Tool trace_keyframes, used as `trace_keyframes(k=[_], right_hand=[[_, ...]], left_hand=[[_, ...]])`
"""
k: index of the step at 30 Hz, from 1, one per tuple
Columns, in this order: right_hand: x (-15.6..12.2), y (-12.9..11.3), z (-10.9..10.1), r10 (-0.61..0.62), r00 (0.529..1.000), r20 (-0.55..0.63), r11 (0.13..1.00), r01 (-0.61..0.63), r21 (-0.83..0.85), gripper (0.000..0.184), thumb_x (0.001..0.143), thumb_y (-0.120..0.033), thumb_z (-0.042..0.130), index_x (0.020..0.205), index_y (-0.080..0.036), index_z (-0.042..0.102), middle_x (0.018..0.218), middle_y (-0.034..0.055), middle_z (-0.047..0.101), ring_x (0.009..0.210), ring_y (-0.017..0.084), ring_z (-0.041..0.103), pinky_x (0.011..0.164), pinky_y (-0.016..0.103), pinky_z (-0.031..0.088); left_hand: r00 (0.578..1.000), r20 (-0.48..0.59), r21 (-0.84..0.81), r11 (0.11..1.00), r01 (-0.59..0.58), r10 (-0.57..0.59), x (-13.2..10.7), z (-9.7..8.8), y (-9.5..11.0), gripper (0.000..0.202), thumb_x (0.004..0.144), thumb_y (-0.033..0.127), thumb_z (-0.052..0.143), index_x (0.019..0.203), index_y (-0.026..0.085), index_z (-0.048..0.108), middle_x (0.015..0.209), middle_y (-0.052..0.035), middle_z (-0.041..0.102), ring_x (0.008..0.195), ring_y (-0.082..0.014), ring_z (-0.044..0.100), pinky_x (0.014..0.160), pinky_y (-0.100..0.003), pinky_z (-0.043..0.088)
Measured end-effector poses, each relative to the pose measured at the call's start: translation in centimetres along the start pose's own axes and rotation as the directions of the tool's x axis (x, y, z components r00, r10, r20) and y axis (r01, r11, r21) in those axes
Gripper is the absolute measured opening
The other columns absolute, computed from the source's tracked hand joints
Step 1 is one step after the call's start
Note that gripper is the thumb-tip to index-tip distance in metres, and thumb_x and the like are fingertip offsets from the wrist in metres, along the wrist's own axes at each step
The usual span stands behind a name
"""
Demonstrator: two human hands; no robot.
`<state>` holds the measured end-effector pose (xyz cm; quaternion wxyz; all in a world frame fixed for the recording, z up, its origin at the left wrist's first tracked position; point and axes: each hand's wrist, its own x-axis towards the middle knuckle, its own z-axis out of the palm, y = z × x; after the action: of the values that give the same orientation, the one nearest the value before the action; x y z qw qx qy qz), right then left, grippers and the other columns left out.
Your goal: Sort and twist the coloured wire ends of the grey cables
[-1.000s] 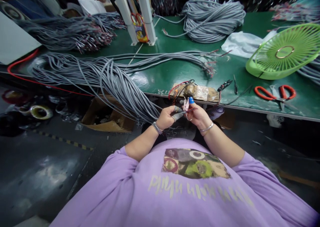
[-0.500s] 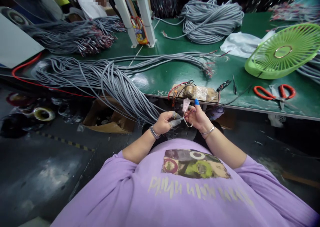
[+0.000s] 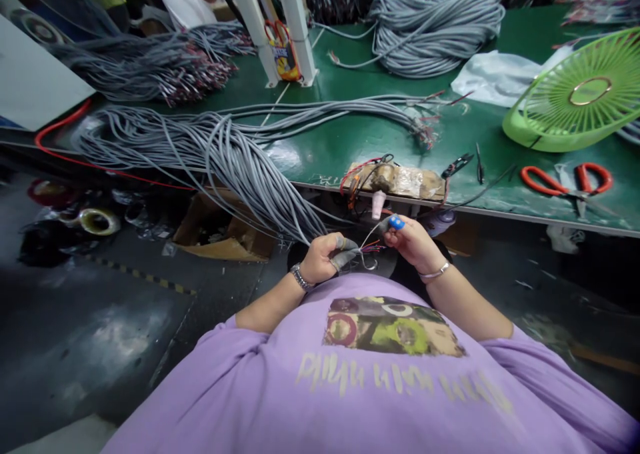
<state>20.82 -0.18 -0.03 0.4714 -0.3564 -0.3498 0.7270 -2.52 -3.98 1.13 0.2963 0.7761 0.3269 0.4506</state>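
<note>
Grey finger covers sit on my left hand (image 3: pixel 324 257), which pinches the end of a grey cable near my belly. Thin coloured wires (image 3: pixel 371 247) fan out from that cable end toward the right. My right hand (image 3: pixel 411 239), with a blue cover on the thumb, is closed on a pale strand (image 3: pixel 370 232) that runs back to the cable end. Just beyond my hands, a pink-tipped tool (image 3: pixel 379 204) sticks out from a wooden block (image 3: pixel 417 183) at the table edge. The bundle of grey cables (image 3: pixel 250 167) drapes off the table toward my left hand.
Orange-handled scissors (image 3: pixel 567 186), a green fan (image 3: pixel 575 101) and black cutters (image 3: pixel 457 165) lie on the right of the green table (image 3: pixel 320 147). A coiled grey cable (image 3: pixel 435 31) is at the back. A cardboard box (image 3: pixel 225 234) stands on the floor, left.
My right hand has moved right, away from my left, drawing the pale strand out straight. The coloured wires now show spread between the hands. The view has shifted slightly.
</note>
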Motion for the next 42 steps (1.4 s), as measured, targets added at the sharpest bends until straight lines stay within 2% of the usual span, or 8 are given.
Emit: trace_keyframes(k=[5,9,13,19,25,32,37,42], right_hand=[[-1.7,-1.7,0.2,-0.309,0.948,-0.07,0.894,0.265,-0.362,0.029,0.072,-0.046,0.079,0.074,-0.019,0.07,0.066,0.0016,0.062,0.056,0.01,0.046,0.051,0.024,0.038],[-1.8,-1.9,1.2,-0.133,0.991,-0.005,0.874,0.115,-0.473,0.04,0.073,-0.055,0.074,0.064,-0.017,0.064,0.055,-0.0001,0.057,0.045,0.007,0.04,0.043,0.022,0.031],[-1.1,-0.7,2.7,0.035,0.997,0.066,0.925,-0.007,-0.379,0.041,0.066,-0.049,0.08,0.06,-0.018,0.055,0.047,-0.0044,0.048,0.041,0.005,0.035,0.039,0.019,0.026],[1.4,-0.8,1.5,-0.017,0.944,-0.328,1.0,0.012,-0.016,0.034,0.072,-0.038,0.076,0.065,-0.02,0.048,0.044,-0.0094,0.034,0.038,0.004,0.023,0.035,0.017,0.02],[2.4,-1.4,1.9,0.267,0.964,-0.01,0.962,-0.266,0.061,0.046,0.078,-0.064,0.065,0.081,-0.019,0.059,0.066,0.0004,0.062,0.044,0.007,0.04,0.04,0.02,0.034],[3.3,-0.3,2.7,-0.201,0.957,-0.21,0.969,0.163,-0.185,0.053,0.066,-0.067,0.075,0.064,-0.017,0.058,0.052,-0.0035,0.053,0.044,0.006,0.039,0.041,0.02,0.028],[4.2,-0.3,3.4,0.051,0.982,-0.18,0.998,-0.042,0.055,0.056,0.072,-0.073,0.066,0.072,-0.018,0.062,0.058,-0.0004,0.061,0.047,0.008,0.051,0.045,0.021,0.039],[4.7,-0.5,4.2,0.037,0.978,-0.207,0.97,0.015,0.243,0.048,0.071,-0.062,0.075,0.069,-0.017,0.059,0.056,-0.0029,0.059,0.049,0.007,0.052,0.05,0.02,0.043]], left_hand=[[0.999,-0.018,0.072,0.997,-0.03,0.031,0.0,0.2,-0.1,0.014,0.086,0.027,0.066,0.091,0.015,0.071,0.074,-0.0032,0.068,0.064,-0.0104,0.061,0.061,-0.022,0.049],[0.998,0.004,0.087,0.995,-0.057,0.057,-0.1,0.5,-0.3,0.014,0.086,0.027,0.066,0.092,0.016,0.071,0.073,-0.0029,0.068,0.063,-0.0101,0.06,0.06,-0.021,0.048],[0.998,0.025,0.074,0.996,-0.052,0.051,-0.1,0.5,-0.1,0.015,0.087,0.029,0.066,0.092,0.016,0.071,0.071,-0.0018,0.065,0.061,-0.0091,0.058,0.058,-0.021,0.047],[0.997,-0.075,0.013,1.0,-0.024,0.025,-0.5,-0.2,0.4,0.013,0.085,0.027,0.069,0.091,0.016,0.071,0.073,-0.002,0.067,0.063,-0.0093,0.059,0.058,-0.02,0.047],[0.988,-0.153,0.095,0.995,-0.016,0.03,0.0,0.4,0.3,0.014,0.085,0.025,0.069,0.095,0.016,0.071,0.078,-0.0029,0.068,0.068,-0.0103,0.063,0.062,-0.021,0.05],[0.975,-0.212,0.208,0.978,-0.026,0.071,1.4,1.9,0.1,0.015,0.086,0.026,0.067,0.096,0.015,0.07,0.081,-0.0046,0.07,0.072,-0.0117,0.066,0.068,-0.022,0.054],[0.972,-0.229,0.244,0.97,0.009,0.049,1.9,2.5,-0.5,0.013,0.086,0.025,0.067,0.093,0.015,0.069,0.078,-0.0039,0.068,0.069,-0.0115,0.064,0.067,-0.022,0.053],[0.984,-0.176,0.272,0.962,0.035,0.014,1.9,2.9,-1.1,0.014,0.085,0.026,0.067,0.093,0.015,0.069,0.077,-0.0037,0.067,0.069,-0.0119,0.063,0.066,-0.022,0.052]])
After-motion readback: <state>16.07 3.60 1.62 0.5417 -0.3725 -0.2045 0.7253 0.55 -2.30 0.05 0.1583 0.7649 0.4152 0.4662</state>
